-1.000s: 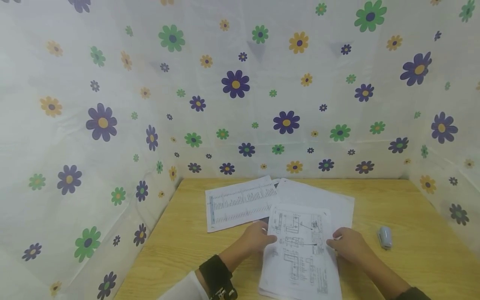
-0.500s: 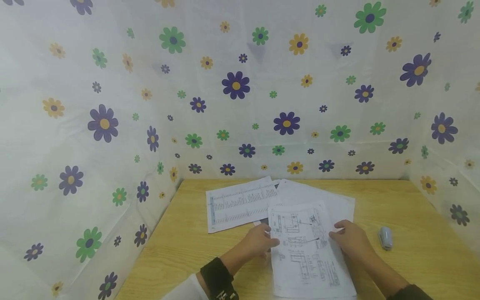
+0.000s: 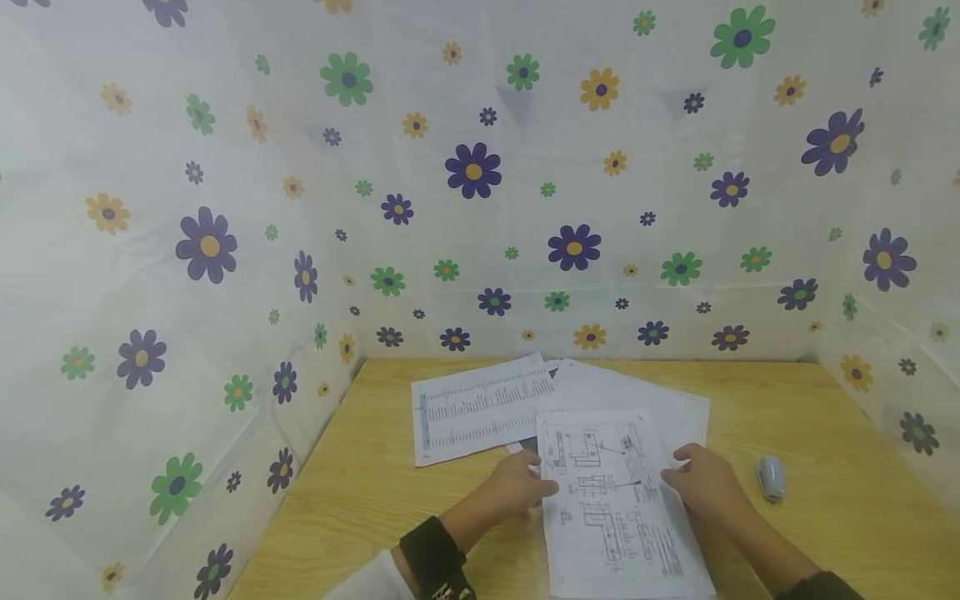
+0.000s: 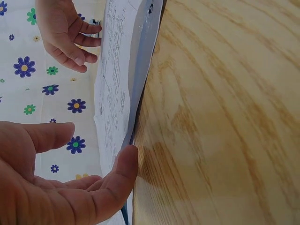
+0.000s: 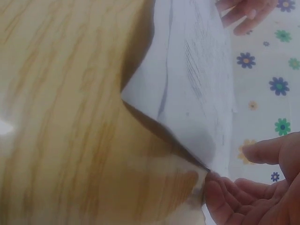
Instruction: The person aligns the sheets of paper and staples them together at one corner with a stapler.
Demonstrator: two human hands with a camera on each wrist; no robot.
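A small stack of papers (image 3: 600, 533), its top sheet printed with technical drawings, lies at the front of the table between both hands. My left hand (image 3: 517, 481) is at its left edge; in the left wrist view its fingertips (image 4: 126, 159) meet the sheet edges while the thumb stands apart. On the opposite side, my right hand (image 3: 703, 483) has its fingertips (image 5: 215, 187) at the right edge, thumb likewise raised away. A lower corner of the papers bends upward off the wood in the right wrist view. Neither hand pinches the stack.
Behind the stack lie a sheet with a printed table (image 3: 480, 412) at left and a blank white sheet (image 3: 637, 387) at right. A small pale blue stapler (image 3: 770, 477) sits on the wooden table (image 3: 352, 500) at right. Flowered curtains surround the table.
The stack has shifted slightly right and its lower end has swung right. Both thumbs, earlier at the sheet's edges, sit about the same place, with the right hand a little farther right.
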